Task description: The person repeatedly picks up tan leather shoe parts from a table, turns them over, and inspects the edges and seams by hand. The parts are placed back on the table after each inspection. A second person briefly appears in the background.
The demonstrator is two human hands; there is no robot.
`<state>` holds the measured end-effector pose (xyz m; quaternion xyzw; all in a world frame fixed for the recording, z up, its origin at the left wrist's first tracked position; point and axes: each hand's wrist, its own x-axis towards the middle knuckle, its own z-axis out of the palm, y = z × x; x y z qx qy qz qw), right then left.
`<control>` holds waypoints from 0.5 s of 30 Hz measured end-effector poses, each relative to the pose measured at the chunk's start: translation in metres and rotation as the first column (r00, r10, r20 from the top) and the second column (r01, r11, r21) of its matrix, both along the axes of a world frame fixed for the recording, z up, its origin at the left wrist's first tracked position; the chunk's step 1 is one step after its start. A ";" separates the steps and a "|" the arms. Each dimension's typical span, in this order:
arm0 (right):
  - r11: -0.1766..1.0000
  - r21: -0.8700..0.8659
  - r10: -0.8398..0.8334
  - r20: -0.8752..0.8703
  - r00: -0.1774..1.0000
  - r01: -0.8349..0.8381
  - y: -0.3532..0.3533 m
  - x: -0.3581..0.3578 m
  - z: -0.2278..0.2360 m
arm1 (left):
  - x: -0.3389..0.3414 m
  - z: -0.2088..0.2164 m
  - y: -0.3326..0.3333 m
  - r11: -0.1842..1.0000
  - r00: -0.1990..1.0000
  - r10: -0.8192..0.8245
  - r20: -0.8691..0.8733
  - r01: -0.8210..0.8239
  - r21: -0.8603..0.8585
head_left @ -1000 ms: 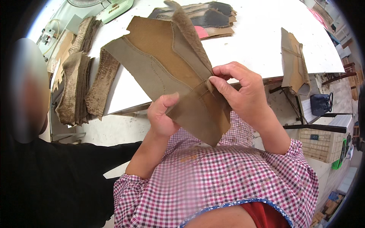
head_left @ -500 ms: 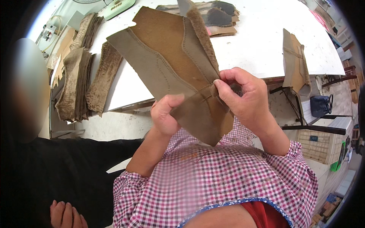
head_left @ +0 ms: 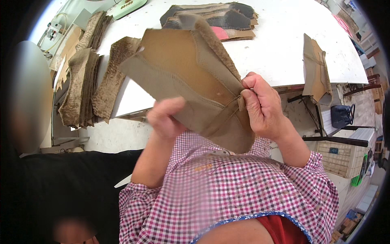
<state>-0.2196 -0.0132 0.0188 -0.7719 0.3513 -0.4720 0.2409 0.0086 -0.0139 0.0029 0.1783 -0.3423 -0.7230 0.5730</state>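
Note:
A stitched grey-brown suede-like piece (head_left: 170, 81) is held up in front of me, over the table's near edge. It has a tan middle panel, dark stitched seams and a fuzzy rolled strip along its right side. My right hand (head_left: 264, 105) pinches its right edge between thumb and fingers, where a narrow cross strip ends. At the lower left edge is my left hand (head_left: 165, 118), slightly blurred. Its thumb lies over the front of the piece, and the other fingers are partly hidden. The lower end hangs close to my checked shirt.
Brown fuzzy pieces (head_left: 79, 87) stand stacked on the left of the white table (head_left: 276, 53). A dark pile of pieces (head_left: 231, 18) lies at the back. Another stitched piece (head_left: 315, 69) overhangs the right edge. Someone in black (head_left: 81, 183) is close on my left.
The upper end of the piece has tipped down toward me. My left hand has shifted left and blurred, with its thumb farther from the cross strip. My right hand keeps its pinch.

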 end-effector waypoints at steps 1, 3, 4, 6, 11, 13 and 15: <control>0.997 -0.074 0.006 -0.031 0.999 -0.008 -0.003 -0.001 -0.001 | 0.010 0.003 -0.008 0.994 0.996 -0.078 -0.041 0.075 -0.074; 0.994 -0.112 -0.001 -0.067 0.998 -0.007 -0.007 -0.001 -0.007 | 0.013 0.006 -0.022 0.989 0.966 -0.135 -0.221 0.145 0.030; 0.997 -0.075 -0.006 -0.075 0.997 0.000 -0.009 0.001 -0.015 | 0.014 0.002 -0.029 0.987 0.961 -0.096 -0.260 0.127 0.103; 1.000 0.013 -0.004 -0.070 0.998 0.005 -0.009 0.003 -0.032 | 0.011 -0.003 -0.033 0.977 0.971 -0.011 -0.240 0.061 0.205; 0.995 0.090 -0.034 -0.022 0.999 0.036 -0.004 0.003 -0.048 | 0.005 -0.012 -0.031 0.966 0.975 0.086 -0.204 -0.031 0.256; 0.987 0.161 -0.022 -0.055 0.998 0.030 -0.004 0.000 -0.041 | 0.006 -0.009 -0.030 0.973 0.970 0.065 -0.234 -0.009 0.231; 0.973 0.230 -0.011 -0.059 0.998 0.025 -0.004 -0.004 -0.032 | 0.009 -0.007 -0.028 0.979 0.951 -0.014 -0.310 0.075 0.188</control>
